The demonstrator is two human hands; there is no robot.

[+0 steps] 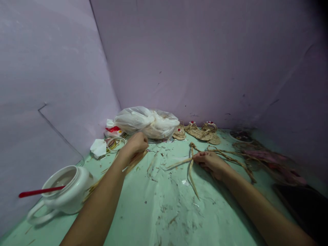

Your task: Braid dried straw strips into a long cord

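My left hand (137,142) is closed above a bundle of dried plant-fibre strips (135,161), part of which my forearm covers. Its fingertips are hidden, so what they grip cannot be made out. With thumb and finger, my right hand (208,163) pinches a short braid of the same fibre (192,152). Loose strip ends (192,182) fan out from the braid toward the left and toward me. Longer twisted fibre cords (237,160) lie to the right of this hand.
A knotted plastic bag (147,123) stands at the back, beside small woven fibre slippers (198,132) with red and white beads. At left are a white pot (68,194) holding a red-handled tool (41,192), a ring-shaped roll (115,145) and crumpled paper (98,148). A dark flat object (302,205) lies at right.
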